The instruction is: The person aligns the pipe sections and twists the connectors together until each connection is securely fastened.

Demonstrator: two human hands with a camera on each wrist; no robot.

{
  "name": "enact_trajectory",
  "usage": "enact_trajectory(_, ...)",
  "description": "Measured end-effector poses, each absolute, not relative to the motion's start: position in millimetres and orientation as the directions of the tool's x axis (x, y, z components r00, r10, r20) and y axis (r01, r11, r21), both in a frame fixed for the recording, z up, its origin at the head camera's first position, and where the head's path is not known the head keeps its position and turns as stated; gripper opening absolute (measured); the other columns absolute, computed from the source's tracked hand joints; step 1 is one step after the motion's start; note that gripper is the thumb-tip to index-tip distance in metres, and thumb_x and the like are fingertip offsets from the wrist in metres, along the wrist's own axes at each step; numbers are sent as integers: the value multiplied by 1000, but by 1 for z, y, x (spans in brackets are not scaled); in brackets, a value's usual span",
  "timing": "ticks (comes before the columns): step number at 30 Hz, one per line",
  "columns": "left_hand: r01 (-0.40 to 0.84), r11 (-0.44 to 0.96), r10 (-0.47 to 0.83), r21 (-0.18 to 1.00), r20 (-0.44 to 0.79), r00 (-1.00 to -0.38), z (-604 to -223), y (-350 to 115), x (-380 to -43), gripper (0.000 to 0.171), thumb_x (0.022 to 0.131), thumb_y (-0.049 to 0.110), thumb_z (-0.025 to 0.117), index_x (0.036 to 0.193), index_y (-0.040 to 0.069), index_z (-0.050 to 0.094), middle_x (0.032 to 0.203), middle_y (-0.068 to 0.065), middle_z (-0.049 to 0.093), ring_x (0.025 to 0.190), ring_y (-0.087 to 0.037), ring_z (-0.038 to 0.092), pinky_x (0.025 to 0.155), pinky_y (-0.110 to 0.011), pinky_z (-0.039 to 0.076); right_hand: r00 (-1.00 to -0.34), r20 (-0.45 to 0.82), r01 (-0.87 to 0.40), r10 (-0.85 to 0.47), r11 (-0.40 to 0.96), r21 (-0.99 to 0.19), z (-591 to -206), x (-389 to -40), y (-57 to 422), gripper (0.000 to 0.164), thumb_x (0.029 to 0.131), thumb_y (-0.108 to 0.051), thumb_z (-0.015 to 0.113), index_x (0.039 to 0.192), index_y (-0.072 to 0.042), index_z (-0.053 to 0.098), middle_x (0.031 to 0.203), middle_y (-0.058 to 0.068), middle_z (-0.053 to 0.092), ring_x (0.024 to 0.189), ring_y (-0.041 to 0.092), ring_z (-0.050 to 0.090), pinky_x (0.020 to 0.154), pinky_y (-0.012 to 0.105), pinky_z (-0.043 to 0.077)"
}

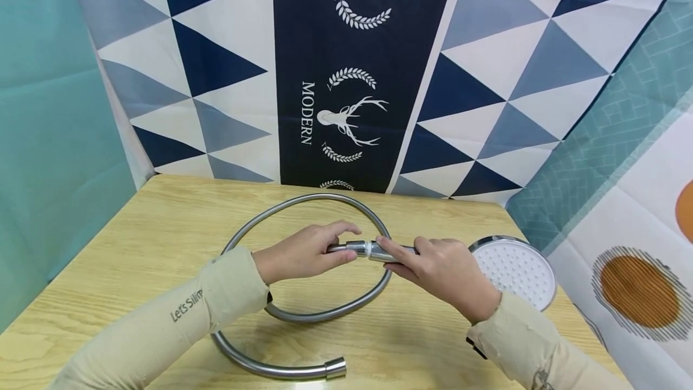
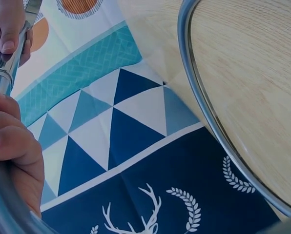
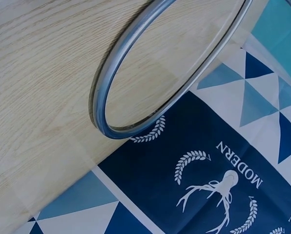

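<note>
Above the table (image 1: 162,245), our left hand (image 1: 310,251) grips the hose connector (image 1: 355,248), our right hand (image 1: 443,268) the shower head handle (image 1: 379,253); we should hold both in one straight line, turning gently.

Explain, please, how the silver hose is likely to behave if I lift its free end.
The hose will probably flex rather than stay straight, since it curves in a wide loop. Its shiny surface may feel somewhat slippery. The other end will perhaps stay in place, because the left hand grips the hose there.
</note>
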State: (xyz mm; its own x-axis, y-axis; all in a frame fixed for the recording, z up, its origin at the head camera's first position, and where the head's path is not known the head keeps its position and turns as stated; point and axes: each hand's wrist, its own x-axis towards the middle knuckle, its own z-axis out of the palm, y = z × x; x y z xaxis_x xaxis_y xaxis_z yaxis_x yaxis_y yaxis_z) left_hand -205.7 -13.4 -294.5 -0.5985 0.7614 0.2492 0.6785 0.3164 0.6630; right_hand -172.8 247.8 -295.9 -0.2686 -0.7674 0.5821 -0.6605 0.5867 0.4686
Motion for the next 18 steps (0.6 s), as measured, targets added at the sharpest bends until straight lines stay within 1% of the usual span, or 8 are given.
enact_trajectory(2,658,322,755,681,235,-612,-295,-13,-206,34,100,19,53,127,-1,56,63,6,40,54,-5,35,53,-22,33,-269,580,-658,-769,586,473,-296,-172,248,46,104,-44,30,123,-16,62,51,-2,32,37,5,20,37,16,16)
enact_trajectory(3,647,326,750,690,228,-621,-295,-12,-206,33,101,19,51,126,-1,58,63,7,39,54,-5,34,53,-22,32,-269,579,-656,-770,587,475,-295,-172,249,46,104,-44,31,123,-17,62,51,-2,32,37,5,20,37,16,16)
enact_trajectory(6,617,339,739,711,205,-642,-296,-11,-206,29,101,19,50,117,-1,65,61,6,35,54,-6,30,53,-22,29,-272,580,-656,-768,589,472,-297,-171,249,45,104,-44,31,122,-17,62,51,-2,32,37,5,20,38,15,16)
enact_trajectory(8,614,346,737,710,200,-646,-296,-11,-206,26,100,19,52,112,0,66,61,7,35,52,-5,30,51,-21,28,-276,580,-656,-767,591,470,-297,-171,250,45,104,-44,30,121,-17,63,51,-2,33,37,5,20,38,16,17)
enact_trajectory(14,670,332,745,665,252,-618,-295,-10,-205,18,96,16,60,108,2,62,63,7,42,52,-3,36,50,-20,31,-280,582,-654,-763,596,466,-297,-171,251,47,105,-44,29,121,-16,63,51,-2,33,37,5,21,37,16,18)
enact_trajectory(18,692,338,741,638,272,-613,-295,-10,-205,20,93,16,64,108,4,58,63,7,45,53,-2,38,51,-20,33,-274,587,-651,-762,597,470,-296,-171,251,46,104,-44,29,121,-16,63,51,-2,33,37,5,21,37,16,18)
